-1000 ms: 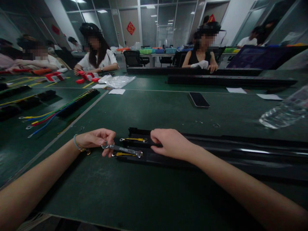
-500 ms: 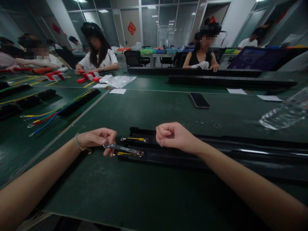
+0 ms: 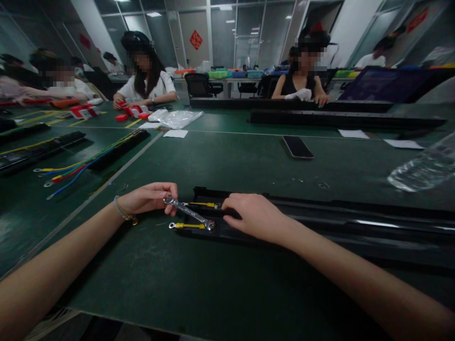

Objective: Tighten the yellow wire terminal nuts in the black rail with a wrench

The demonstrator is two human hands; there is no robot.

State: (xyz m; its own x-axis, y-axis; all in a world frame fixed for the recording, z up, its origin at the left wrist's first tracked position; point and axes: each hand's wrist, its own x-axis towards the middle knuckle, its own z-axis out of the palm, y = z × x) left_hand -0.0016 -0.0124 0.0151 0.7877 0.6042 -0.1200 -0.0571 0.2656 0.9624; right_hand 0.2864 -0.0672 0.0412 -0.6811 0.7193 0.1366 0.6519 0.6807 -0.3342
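My left hand is closed on the open end of a silver combination wrench. The wrench's ring end sits at a nut in the nearer black channel. A short yellow wire with a ring terminal runs from that nut past the channel's end. Another yellow wire lies in the farther black channel, leading to a second nut. My right hand is over the channels beside the nuts, thumb and forefinger apart, with nothing visible between them; its other fingers are hidden.
A phone lies beyond the channels, and a clear plastic bottle at the right. Coloured wires with ring terminals stick out of a black strip on the left. Co-workers sit across the green table, near a plastic bag.
My left hand has raised its end of the wrench and shifted slightly right. From a closed curl, my right hand has turned palm down, lowered to the channels and parted its thumb and forefinger.
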